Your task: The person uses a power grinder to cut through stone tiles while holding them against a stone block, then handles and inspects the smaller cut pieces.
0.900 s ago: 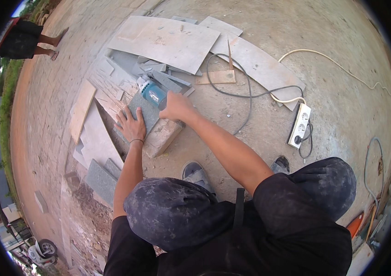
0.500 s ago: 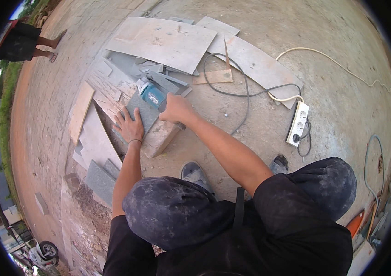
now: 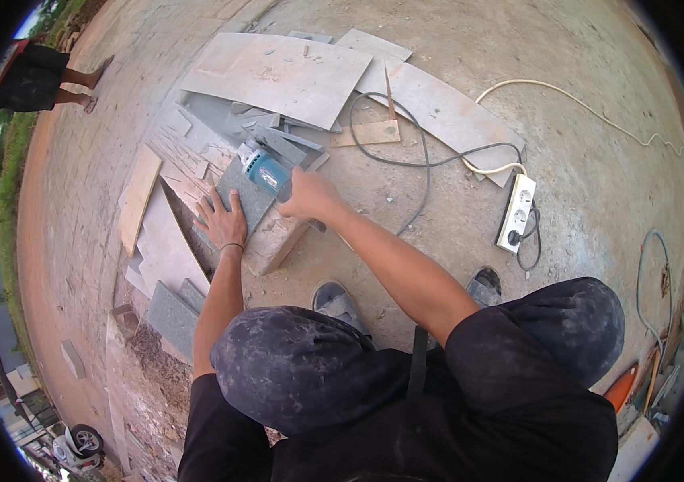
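Observation:
My right hand (image 3: 310,195) is wrapped round the rear body of a blue-green angle grinder (image 3: 265,169). The grinder's metal head rests over or just above a grey stone tile (image 3: 239,189); its disc cannot be made out. Fingers spread, my left hand (image 3: 221,222) lies flat at the tile's near-left edge, pressing on it. Beneath the tile is a pale, dusty block (image 3: 276,244). Beyond the grinder's head, grey offcut strips (image 3: 278,146) lie in a loose heap.
Large pale slabs (image 3: 278,72) lie at the back. A black cord (image 3: 427,173) loops on the right to a white power strip (image 3: 516,213). More tile pieces (image 3: 173,319) lie on the left, near a wooden board (image 3: 140,193). Another person (image 3: 32,76) stands far left.
The whole view has shifted slightly. My left hand stays spread on the tile and my right hand keeps its hold on the grinder, with little visible movement.

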`<state>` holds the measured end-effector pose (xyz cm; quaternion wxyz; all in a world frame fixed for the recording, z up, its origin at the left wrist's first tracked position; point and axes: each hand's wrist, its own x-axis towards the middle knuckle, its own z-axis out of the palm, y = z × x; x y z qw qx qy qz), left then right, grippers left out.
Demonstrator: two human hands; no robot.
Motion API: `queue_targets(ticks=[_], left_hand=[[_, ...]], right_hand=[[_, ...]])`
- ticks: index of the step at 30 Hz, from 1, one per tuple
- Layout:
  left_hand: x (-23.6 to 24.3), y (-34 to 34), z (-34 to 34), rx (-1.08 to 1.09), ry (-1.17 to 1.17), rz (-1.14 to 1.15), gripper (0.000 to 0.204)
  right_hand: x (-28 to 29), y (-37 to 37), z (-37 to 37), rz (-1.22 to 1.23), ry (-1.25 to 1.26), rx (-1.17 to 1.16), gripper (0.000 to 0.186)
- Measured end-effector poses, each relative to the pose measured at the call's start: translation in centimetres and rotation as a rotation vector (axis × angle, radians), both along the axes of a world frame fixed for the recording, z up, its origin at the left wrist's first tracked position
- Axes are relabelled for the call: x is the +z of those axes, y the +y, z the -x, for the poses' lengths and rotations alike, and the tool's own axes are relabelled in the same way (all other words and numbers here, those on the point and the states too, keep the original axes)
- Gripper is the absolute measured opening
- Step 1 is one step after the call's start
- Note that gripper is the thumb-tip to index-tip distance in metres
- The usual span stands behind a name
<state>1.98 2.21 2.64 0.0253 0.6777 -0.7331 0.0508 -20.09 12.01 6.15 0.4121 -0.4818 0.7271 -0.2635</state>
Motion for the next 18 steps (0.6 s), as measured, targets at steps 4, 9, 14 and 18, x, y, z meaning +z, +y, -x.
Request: queue_targets(ticks=[4, 9, 14, 18], left_hand=[[-0.1, 0.0, -0.1, -0.005, 0.005, 0.010, 0.073], [-0.1, 0.0, -0.1, -0.005, 0.008, 0.014, 0.073], [-0.1, 0.1, -0.1, -0.008, 0.005, 0.021, 0.072], [-0.3, 0.0, -0.2, -0.014, 0.006, 0.026, 0.073]], right_hand=[[0.2, 0.5, 0.0, 0.002, 0.000, -0.002, 0.065], [0.2, 1.1, 0.2, 0.013, -0.015, 0.000, 0.067], [0.0, 1.6, 0.3, 0.021, -0.012, -0.007, 0.066], [0.1, 2.2, 0.4, 0.018, -0.013, -0.005, 0.065]])
